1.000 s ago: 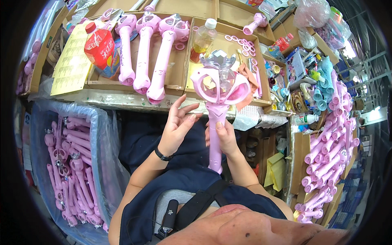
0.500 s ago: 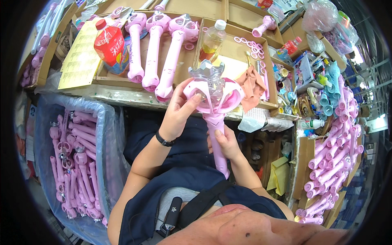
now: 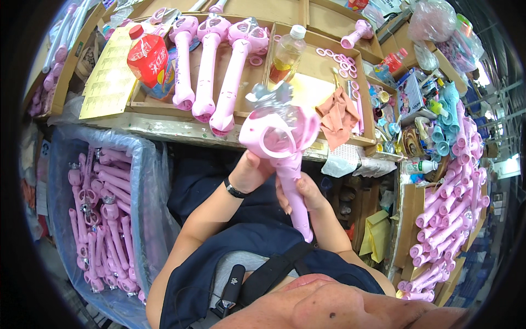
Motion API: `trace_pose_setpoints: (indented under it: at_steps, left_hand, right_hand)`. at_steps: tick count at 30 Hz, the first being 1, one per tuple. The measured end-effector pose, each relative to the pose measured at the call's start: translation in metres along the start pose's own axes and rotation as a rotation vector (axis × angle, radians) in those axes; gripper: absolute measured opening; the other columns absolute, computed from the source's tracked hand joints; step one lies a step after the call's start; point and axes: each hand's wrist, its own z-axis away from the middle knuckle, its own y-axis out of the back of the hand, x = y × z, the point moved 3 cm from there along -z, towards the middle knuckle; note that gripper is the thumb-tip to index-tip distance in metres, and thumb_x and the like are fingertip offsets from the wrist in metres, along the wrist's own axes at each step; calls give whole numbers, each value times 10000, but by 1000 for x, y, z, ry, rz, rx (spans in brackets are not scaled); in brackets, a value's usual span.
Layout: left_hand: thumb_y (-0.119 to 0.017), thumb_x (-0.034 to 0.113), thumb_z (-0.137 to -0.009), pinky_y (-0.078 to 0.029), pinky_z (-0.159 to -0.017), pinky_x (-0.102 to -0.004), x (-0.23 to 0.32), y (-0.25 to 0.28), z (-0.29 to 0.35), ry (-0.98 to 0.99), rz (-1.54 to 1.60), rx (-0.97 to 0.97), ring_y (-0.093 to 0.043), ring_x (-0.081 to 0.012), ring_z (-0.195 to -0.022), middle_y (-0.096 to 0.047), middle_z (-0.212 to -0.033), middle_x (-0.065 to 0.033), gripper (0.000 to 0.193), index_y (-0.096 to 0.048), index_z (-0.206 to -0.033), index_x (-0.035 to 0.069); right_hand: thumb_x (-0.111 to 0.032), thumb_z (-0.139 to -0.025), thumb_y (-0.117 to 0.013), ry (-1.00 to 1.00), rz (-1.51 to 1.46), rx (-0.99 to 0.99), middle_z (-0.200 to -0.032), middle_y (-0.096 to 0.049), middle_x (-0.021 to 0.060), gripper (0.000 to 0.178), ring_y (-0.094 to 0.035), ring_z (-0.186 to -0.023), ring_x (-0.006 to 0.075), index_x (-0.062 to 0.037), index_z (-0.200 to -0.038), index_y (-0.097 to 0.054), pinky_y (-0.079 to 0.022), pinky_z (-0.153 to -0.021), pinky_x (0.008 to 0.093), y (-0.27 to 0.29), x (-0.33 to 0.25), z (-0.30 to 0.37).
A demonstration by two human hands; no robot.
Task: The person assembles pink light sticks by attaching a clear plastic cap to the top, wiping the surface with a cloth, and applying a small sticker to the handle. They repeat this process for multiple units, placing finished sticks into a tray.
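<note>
In front of my chest I hold a pink toy wand [image 3: 285,174], tilted, its handle pointing down towards me. Its round openwork head has a clear dome and a silver crown on top, blurred by motion. My right hand [image 3: 304,194] wraps round the handle. Just under the head, my left hand [image 3: 251,173] grips the wand's left side, its thumb up against the pink shell and the other fingers mostly hidden. Beyond, three similar wands [image 3: 234,82] lie side by side across a cardboard tray [image 3: 156,107] on the bench.
At my left stands a blue-lined bin [image 3: 153,192] of pink wands; at my right, pink handles [image 3: 446,219] are piled in a carton. The bench holds a red-labelled bottle [image 3: 149,60], a bottle of yellowish liquid [image 3: 287,54], an orange cloth [image 3: 338,116] and pink rings [image 3: 345,66].
The wand has turned about its length and its head has come slightly lower and nearer. My left hand has slid from the side of the head down beneath it. My right hand stays on the handle.
</note>
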Motion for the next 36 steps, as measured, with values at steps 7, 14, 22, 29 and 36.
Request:
trace_pose_setpoints:
  at_steps: [7, 14, 22, 29, 36]
  left_hand:
    - [-622, 700, -656, -422, -939, -380, 1, -1, -6, -35, -96, 90, -504, -244, -1152, -470, -1306, -107, 1026, -263, -1397, 89]
    - [-643, 550, -781, -357, -998, -382, -15, 8, 7, 64, -103, 106, -446, -252, -1223, -394, -1372, -153, 955, -94, -1451, 147]
    - [-695, 436, -790, -367, -1002, -371, -13, 11, 4, 81, -52, 60, -468, -246, -1197, -434, -1323, -150, 894, -169, -1433, 106]
    - [-725, 358, -793, -399, -972, -320, 13, 0, -18, -134, -216, 134, -472, -184, -1181, -442, -1317, -102, 822, -263, -1388, 29]
    - [-663, 199, -860, -464, -872, -285, 35, -10, -23, -212, -820, 291, -569, -168, -1034, -545, -1182, -136, 707, -251, -1382, -40]
  right_hand:
    - [-479, -890, -527, 17, 70, 162, -654, -559, 117, 520, -561, -487, 156, 24, -1017, -490, -478, -454, 250, -3, -6, -4]
    - [-383, -917, -523, 126, 227, 493, -660, -562, 94, 406, -552, -486, 137, 10, -1008, -487, -479, -452, 248, 4, -19, -3]
    - [-395, -915, -522, 86, 187, 384, -666, -562, 95, 411, -558, -494, 142, 5, -1004, -490, -483, -450, 253, 4, -11, -1]
    - [-672, -826, -457, -107, -452, -157, -569, -482, 82, 663, -470, -378, 182, -25, -967, -467, -420, -376, 275, 3, 12, -11]
    - [-716, -816, -406, -68, -626, -335, -546, -447, 39, 683, -423, -324, 118, -43, -930, -401, -394, -337, 234, 12, 16, -15]
